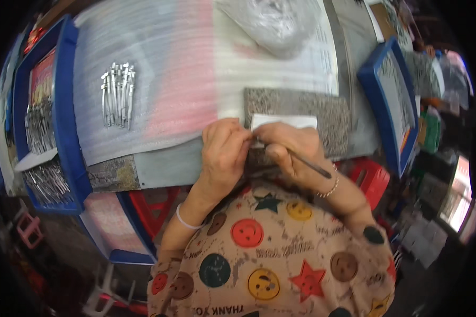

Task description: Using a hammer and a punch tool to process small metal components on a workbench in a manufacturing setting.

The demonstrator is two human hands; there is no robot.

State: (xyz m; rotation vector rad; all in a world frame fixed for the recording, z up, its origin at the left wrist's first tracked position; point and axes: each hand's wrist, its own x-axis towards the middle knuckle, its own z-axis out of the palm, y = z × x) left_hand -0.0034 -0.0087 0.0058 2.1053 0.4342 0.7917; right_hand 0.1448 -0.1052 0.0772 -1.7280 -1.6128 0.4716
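Note:
My left hand (225, 153) is closed, fingertips pinched beside the near edge of a white pad (285, 121). What it pinches is hidden among the fingers. Wrapped in my right hand (296, 148) is a slender dark metal tool (313, 166), its back end sticking out toward my wrist. The tool's front end reaches the left fingertips, where the two hands nearly meet. Under the pad lies a speckled grey stone slab (330, 119). A bunch of slim silver metal strips (117, 95) rests on the plastic-covered table to the left.
A blue tray (69, 116) at the left holds more silver pieces (39, 129). Another blue tray (373, 79) stands at the right. At the far side sits a clear plastic bag (280, 24). Red stools (370, 182) show below the table edge.

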